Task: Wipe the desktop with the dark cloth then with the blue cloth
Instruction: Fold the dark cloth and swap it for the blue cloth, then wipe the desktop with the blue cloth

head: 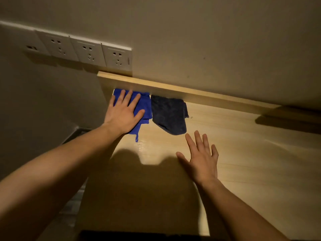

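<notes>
Dim warm light is falling across a pale wood-grain desktop (243,162) that is running along a beige wall (208,40), with a low wooden upstand (173,87) lining its back edge. Up on the wall beyond the desktop's back left corner, a row of white wall sockets (86,51) is sitting side by side.

At that back left corner, the blue cloth (145,105) is lying flat against the upstand, one narrow tail of it trailing toward the front. The left hand (124,113) is pressing down on it with the palm flat and the fingers spread out, not clenched around the fabric. Just beside the blue cloth, on its right and seeming to touch it along one edge, the dark cloth (168,113) is lying crumpled on the desktop, also close to the upstand, with nothing resting on it.

The right hand (201,157) is hovering open near the front of the dark cloth, fingers splayed and holding nothing; whether it is touching the desktop is not clear. Both bare forearms are reaching in from the front edge, and a broad shadow (139,188) is covering the front left part of the desktop.
</notes>
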The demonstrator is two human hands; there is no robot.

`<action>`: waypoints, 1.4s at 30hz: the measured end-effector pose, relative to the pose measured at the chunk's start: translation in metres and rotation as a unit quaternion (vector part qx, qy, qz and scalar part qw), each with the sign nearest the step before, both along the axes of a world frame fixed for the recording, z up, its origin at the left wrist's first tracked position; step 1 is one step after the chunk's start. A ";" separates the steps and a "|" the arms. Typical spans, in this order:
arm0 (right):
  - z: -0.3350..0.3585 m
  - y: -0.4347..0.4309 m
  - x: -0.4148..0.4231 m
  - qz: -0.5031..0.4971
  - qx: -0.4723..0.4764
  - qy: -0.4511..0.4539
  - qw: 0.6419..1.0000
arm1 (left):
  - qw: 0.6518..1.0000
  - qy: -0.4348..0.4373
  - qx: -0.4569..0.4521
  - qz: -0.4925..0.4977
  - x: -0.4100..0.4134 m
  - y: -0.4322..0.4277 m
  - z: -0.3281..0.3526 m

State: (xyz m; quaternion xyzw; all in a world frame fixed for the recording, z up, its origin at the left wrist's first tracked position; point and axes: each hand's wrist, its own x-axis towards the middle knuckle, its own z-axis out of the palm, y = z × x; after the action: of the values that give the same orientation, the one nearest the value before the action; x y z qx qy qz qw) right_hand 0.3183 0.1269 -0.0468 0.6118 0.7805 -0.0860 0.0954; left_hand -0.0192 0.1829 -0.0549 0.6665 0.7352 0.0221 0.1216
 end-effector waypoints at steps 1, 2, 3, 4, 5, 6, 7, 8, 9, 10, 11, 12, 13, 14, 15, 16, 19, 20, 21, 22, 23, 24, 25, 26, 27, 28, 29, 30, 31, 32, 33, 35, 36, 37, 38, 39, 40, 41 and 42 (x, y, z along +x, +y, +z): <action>0.000 -0.001 0.000 0.001 0.005 -0.003 1.000 | 1.000 0.007 0.001 -0.001 0.000 -0.001 -0.003; -0.001 -0.002 0.000 0.000 0.010 -0.003 1.000 | 1.000 0.011 -0.001 -0.003 0.000 -0.001 -0.004; -0.002 -0.002 0.000 -0.001 0.015 -0.002 1.000 | 1.000 0.014 -0.004 -0.006 -0.001 0.000 -0.004; -0.002 -0.003 0.000 -0.002 0.019 -0.001 1.000 | 1.000 0.016 -0.008 -0.011 -0.001 0.001 -0.004; -0.002 -0.003 0.000 -0.003 0.023 -0.001 1.000 | 1.000 0.018 -0.012 -0.017 -0.002 0.001 -0.003; -0.002 -0.004 0.000 -0.002 0.026 0.000 1.000 | 0.999 0.020 -0.014 -0.021 -0.002 0.001 -0.003; -0.003 -0.005 0.001 -0.002 0.028 0.000 1.000 | 0.999 0.020 -0.013 -0.021 -0.002 -0.001 -0.004; -0.003 -0.005 0.001 -0.001 0.028 0.000 1.000 | 1.000 0.019 -0.013 -0.020 -0.002 -0.002 -0.004; -0.004 -0.005 0.001 -0.001 0.028 0.002 1.000 | 1.000 0.017 -0.014 -0.018 -0.001 -0.005 -0.004; -0.004 -0.005 0.001 -0.001 0.031 0.006 1.000 | 1.000 0.014 -0.016 -0.017 -0.001 -0.007 -0.004; -0.005 -0.006 0.002 -0.001 0.035 0.010 0.999 | 1.000 0.012 -0.019 -0.017 0.000 -0.011 -0.003; -0.005 -0.007 0.002 -0.002 0.040 0.015 0.999 | 1.000 0.013 -0.020 -0.018 0.001 -0.016 -0.002; -0.006 -0.008 0.001 -0.005 0.045 0.021 0.999 | 0.999 0.015 -0.022 -0.021 0.002 -0.021 -0.001; -0.007 -0.008 0.001 -0.008 0.048 0.026 0.998 | 0.999 0.020 -0.023 -0.024 0.003 -0.028 0.000; -0.007 -0.008 0.000 -0.011 0.050 0.029 0.998 | 0.999 0.025 -0.026 -0.026 0.004 -0.035 0.001; -0.007 -0.008 0.000 -0.012 0.051 0.029 0.998 | 0.999 0.030 -0.030 -0.027 0.006 -0.043 0.002; -0.009 -0.009 0.000 -0.008 0.054 0.027 0.998 | 0.998 0.037 -0.034 -0.030 0.011 -0.070 0.002; -0.008 -0.009 0.001 -0.008 0.056 0.029 0.998 | 0.998 0.038 -0.033 -0.032 0.013 -0.079 0.002; -0.008 -0.010 0.002 -0.008 0.058 0.031 0.998 | 0.998 0.039 -0.031 -0.033 0.015 -0.089 0.002; -0.008 -0.011 0.002 -0.008 0.061 0.032 0.998 | 0.998 0.040 -0.030 -0.033 0.017 -0.099 0.003; -0.008 -0.011 0.003 -0.007 0.062 0.035 0.997 | 0.998 0.041 -0.028 -0.033 0.019 -0.110 0.003; -0.009 -0.011 0.003 -0.007 0.063 0.038 0.997 | 0.998 0.043 -0.027 -0.032 0.022 -0.122 0.003; -0.009 -0.011 0.003 -0.007 0.064 0.041 0.997 | 0.998 0.043 -0.026 -0.030 0.025 -0.133 0.002; -0.009 -0.011 0.003 -0.008 0.064 0.044 0.997 | 0.998 0.042 -0.025 -0.027 0.028 -0.144 0.001; -0.010 -0.011 0.003 -0.008 0.064 0.047 0.997 | 0.999 0.040 -0.024 -0.024 0.030 -0.155 0.000; -0.010 -0.011 0.003 -0.007 0.065 0.052 0.997 | 0.999 0.039 -0.023 -0.021 0.032 -0.166 0.000; -0.010 -0.012 0.003 -0.005 0.066 0.059 0.996 | 0.999 0.039 -0.023 -0.020 0.034 -0.177 0.000; -0.008 -0.015 0.003 -0.002 0.071 0.066 0.995 | 0.999 0.038 -0.024 -0.018 0.037 -0.189 0.000; -0.006 -0.017 0.003 0.003 0.080 0.074 0.994 | 0.999 0.038 -0.023 -0.015 0.039 -0.201 0.000; -0.003 -0.020 0.004 0.010 0.089 0.082 0.993 | 0.999 0.037 -0.022 -0.012 0.042 -0.212 -0.001; -0.001 -0.024 0.006 0.016 0.097 0.089 0.991 | 0.999 0.037 -0.023 -0.008 0.045 -0.223 -0.001; 0.003 -0.035 0.015 0.022 0.106 0.095 0.990 | 0.999 0.034 -0.027 -0.004 0.050 -0.243 -0.001; 0.004 -0.042 0.022 0.024 0.107 0.093 0.990 | 0.999 0.033 -0.029 -0.001 0.052 -0.251 -0.001; 0.004 -0.049 0.030 0.026 0.107 0.087 0.990 | 0.999 0.033 -0.030 0.002 0.055 -0.259 -0.001; 0.004 -0.056 0.039 0.030 0.105 0.080 0.991 | 0.999 0.033 -0.030 0.004 0.057 -0.267 -0.001; 0.004 -0.062 0.049 0.033 0.102 0.075 0.991 | 0.999 0.032 -0.026 0.006 0.060 -0.274 -0.002; 0.002 -0.066 0.057 0.033 0.097 0.071 0.992 | 0.999 0.026 -0.022 0.009 0.061 -0.280 -0.003; 0.001 -0.071 0.066 0.029 0.089 0.070 0.993 | 1.000 0.020 -0.013 0.014 0.063 -0.286 -0.005; 0.000 -0.075 0.074 0.024 0.079 0.069 0.994 | 1.000 0.015 0.001 0.019 0.066 -0.291 -0.006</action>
State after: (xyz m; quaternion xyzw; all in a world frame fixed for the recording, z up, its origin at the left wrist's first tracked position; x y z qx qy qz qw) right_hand 0.3923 0.0514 -0.0466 0.5914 0.8039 -0.0634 -0.0052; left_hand 0.0473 -0.1086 -0.0611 0.6528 0.7493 0.0148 0.1099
